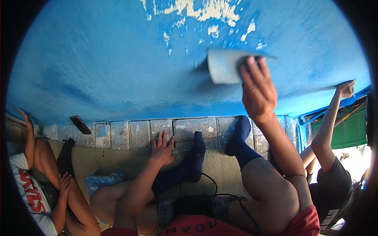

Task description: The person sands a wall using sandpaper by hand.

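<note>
My right hand point(260, 90) presses a pale grey sheet that looks like sandpaper point(222, 67) against the blue wall point(118, 59). The sheet is blurred by motion, and its left end curls away from the wall. Just above it, bare white patches point(212, 10) show through the paint. My left hand point(162, 149) rests on the grey paving blocks point(139, 131) at the foot of the wall, fingers spread, holding nothing.
A dark phone point(80, 124) is at the wall's base on the left. One person sits at far left; another person's hand point(346, 89) touches the wall at far right. A blue-stained cloth or bag point(103, 181) and a black cable point(210, 179) lie near my legs.
</note>
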The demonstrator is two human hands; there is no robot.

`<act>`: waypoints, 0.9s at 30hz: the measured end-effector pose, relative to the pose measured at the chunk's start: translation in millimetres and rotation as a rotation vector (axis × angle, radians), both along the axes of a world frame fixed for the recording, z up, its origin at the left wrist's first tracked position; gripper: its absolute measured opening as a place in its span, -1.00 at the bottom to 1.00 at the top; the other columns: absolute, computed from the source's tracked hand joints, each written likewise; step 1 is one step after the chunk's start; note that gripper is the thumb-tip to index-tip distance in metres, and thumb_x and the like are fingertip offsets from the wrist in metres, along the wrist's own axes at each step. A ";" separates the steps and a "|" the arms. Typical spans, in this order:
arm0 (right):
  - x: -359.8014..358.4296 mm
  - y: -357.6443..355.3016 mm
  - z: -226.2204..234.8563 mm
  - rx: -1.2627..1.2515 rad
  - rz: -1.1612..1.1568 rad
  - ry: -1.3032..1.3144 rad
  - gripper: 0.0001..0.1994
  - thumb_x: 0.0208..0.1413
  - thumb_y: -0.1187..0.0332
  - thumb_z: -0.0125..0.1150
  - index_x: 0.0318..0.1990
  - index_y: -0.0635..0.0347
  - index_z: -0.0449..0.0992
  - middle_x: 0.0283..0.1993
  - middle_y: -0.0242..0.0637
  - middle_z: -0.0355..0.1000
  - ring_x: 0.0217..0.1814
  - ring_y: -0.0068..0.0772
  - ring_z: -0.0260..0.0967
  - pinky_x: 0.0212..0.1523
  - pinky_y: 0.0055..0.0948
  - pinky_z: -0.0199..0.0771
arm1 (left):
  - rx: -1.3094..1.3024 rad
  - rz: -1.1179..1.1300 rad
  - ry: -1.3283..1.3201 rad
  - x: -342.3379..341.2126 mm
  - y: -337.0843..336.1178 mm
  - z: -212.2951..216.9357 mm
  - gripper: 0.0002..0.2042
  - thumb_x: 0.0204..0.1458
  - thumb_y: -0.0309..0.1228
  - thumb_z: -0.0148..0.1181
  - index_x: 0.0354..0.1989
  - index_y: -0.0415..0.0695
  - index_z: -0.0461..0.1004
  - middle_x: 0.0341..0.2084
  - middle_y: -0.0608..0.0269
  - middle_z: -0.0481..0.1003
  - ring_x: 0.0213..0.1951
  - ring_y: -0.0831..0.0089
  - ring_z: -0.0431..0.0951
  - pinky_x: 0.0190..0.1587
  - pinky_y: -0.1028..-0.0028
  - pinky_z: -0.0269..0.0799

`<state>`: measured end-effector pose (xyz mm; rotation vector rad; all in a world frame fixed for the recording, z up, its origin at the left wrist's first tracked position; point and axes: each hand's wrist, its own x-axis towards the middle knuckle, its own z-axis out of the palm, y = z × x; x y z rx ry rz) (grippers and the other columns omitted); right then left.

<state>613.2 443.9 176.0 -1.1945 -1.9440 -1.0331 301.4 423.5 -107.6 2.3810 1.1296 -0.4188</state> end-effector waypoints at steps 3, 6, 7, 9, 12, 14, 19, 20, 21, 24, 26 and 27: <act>0.3 1.5 -13.7 -0.065 0.071 -0.029 -0.60 -0.10 0.66 0.24 -0.02 0.27 0.64 0.22 -0.11 0.47 0.29 -0.01 0.40 0.27 -0.12 0.45 | -0.061 0.021 0.063 1.5 1.3 5.9 -0.09 0.10 0.08 0.19 0.54 0.06 -0.14 0.51 -0.14 -0.47 0.52 -0.12 -0.50 0.44 -0.16 -0.32; 7.9 -1.8 -34.0 -0.191 0.108 -0.153 -0.58 -0.13 0.65 0.23 -0.03 0.25 0.65 0.26 -0.17 0.44 0.33 -0.04 0.36 0.28 -0.14 0.45 | -0.061 -0.006 0.056 4.5 2.7 3.7 -0.09 0.10 0.08 0.19 0.54 0.06 -0.13 0.51 -0.14 -0.47 0.52 -0.13 -0.49 0.45 -0.16 -0.33; 6.8 -2.0 -24.2 -0.165 0.101 -0.112 -0.59 -0.13 0.66 0.23 -0.04 0.26 0.65 0.24 -0.16 0.45 0.31 -0.02 0.38 0.27 -0.15 0.47 | -0.066 0.007 0.062 3.0 3.5 2.8 -0.09 0.10 0.08 0.19 0.54 0.06 -0.13 0.51 -0.14 -0.47 0.52 -0.13 -0.49 0.45 -0.16 -0.33; -1.6 2.4 7.3 0.051 0.015 -0.004 -0.57 -0.19 0.72 0.25 -0.06 0.30 0.65 0.19 -0.07 0.49 0.22 0.05 0.46 0.21 -0.14 0.51 | -0.005 -0.005 0.020 0.6 0.2 1.5 -0.07 0.07 0.13 0.19 0.53 0.02 -0.12 0.50 -0.22 -0.42 0.50 -0.23 -0.44 0.43 -0.20 -0.32; -0.3 2.8 -7.6 -0.048 0.060 -0.045 -0.60 -0.13 0.68 0.23 -0.05 0.26 0.66 0.20 -0.08 0.48 0.27 0.02 0.42 0.25 -0.14 0.47 | -0.056 0.016 0.058 2.4 1.5 3.0 -0.09 0.10 0.10 0.18 0.54 0.05 -0.14 0.51 -0.14 -0.47 0.51 -0.14 -0.49 0.45 -0.16 -0.36; -0.9 0.1 -24.7 -0.182 0.131 -0.166 -0.57 -0.14 0.67 0.23 -0.02 0.24 0.65 0.20 -0.09 0.48 0.27 -0.03 0.42 0.25 -0.15 0.47 | -0.060 0.009 0.054 2.9 2.0 1.0 -0.09 0.10 0.10 0.18 0.54 0.05 -0.14 0.51 -0.14 -0.47 0.51 -0.15 -0.49 0.44 -0.17 -0.36; -6.0 6.7 20.6 0.082 0.018 0.060 -0.62 -0.15 0.70 0.26 -0.09 0.29 0.66 0.18 -0.07 0.50 0.27 0.04 0.42 0.23 -0.12 0.48 | -0.032 0.015 0.038 0.2 -0.1 1.6 -0.08 0.10 0.11 0.18 0.54 0.05 -0.14 0.51 -0.14 -0.46 0.51 -0.15 -0.49 0.44 -0.17 -0.37; -2.2 7.7 13.1 0.024 0.049 -0.013 -0.63 -0.14 0.67 0.27 -0.09 0.28 0.66 0.20 -0.10 0.49 0.28 0.02 0.40 0.24 -0.12 0.48 | -0.028 0.008 0.038 0.1 0.1 -1.3 -0.07 0.08 0.11 0.19 0.54 0.03 -0.14 0.51 -0.18 -0.44 0.51 -0.19 -0.46 0.43 -0.20 -0.34; 3.4 7.9 -3.2 -0.035 0.081 -0.085 -0.64 -0.12 0.63 0.28 -0.09 0.27 0.66 0.21 -0.12 0.48 0.30 0.00 0.39 0.25 -0.13 0.47 | -0.024 0.001 0.037 0.8 1.1 -4.2 -0.06 0.07 0.11 0.19 0.53 0.02 -0.14 0.50 -0.22 -0.42 0.50 -0.23 -0.44 0.43 -0.22 -0.31; 9.5 1.0 -32.6 -0.215 0.126 -0.215 -0.61 -0.16 0.55 0.28 -0.06 0.23 0.67 0.26 -0.21 0.45 0.30 -0.10 0.39 0.27 -0.17 0.47 | -0.029 -0.018 0.026 2.3 3.0 -5.3 -0.07 0.07 0.10 0.19 0.53 0.02 -0.14 0.50 -0.22 -0.41 0.50 -0.24 -0.44 0.43 -0.22 -0.32; 9.1 5.4 -7.2 0.002 0.054 -0.168 -0.62 -0.16 0.63 0.27 -0.09 0.26 0.67 0.18 -0.11 0.50 0.23 -0.05 0.45 0.21 -0.16 0.51 | -0.014 0.005 0.012 0.4 3.6 -2.1 -0.07 0.08 0.10 0.19 0.53 0.02 -0.13 0.50 -0.22 -0.41 0.50 -0.23 -0.44 0.43 -0.22 -0.33; -0.7 3.5 13.9 0.094 0.020 -0.035 -0.61 -0.17 0.69 0.25 -0.10 0.27 0.67 0.13 -0.05 0.52 0.20 -0.01 0.48 0.19 -0.14 0.52 | 0.004 0.007 -0.011 -0.3 -0.4 -0.5 -0.08 0.08 0.09 0.18 0.53 0.02 -0.13 0.50 -0.22 -0.41 0.50 -0.23 -0.44 0.43 -0.22 -0.34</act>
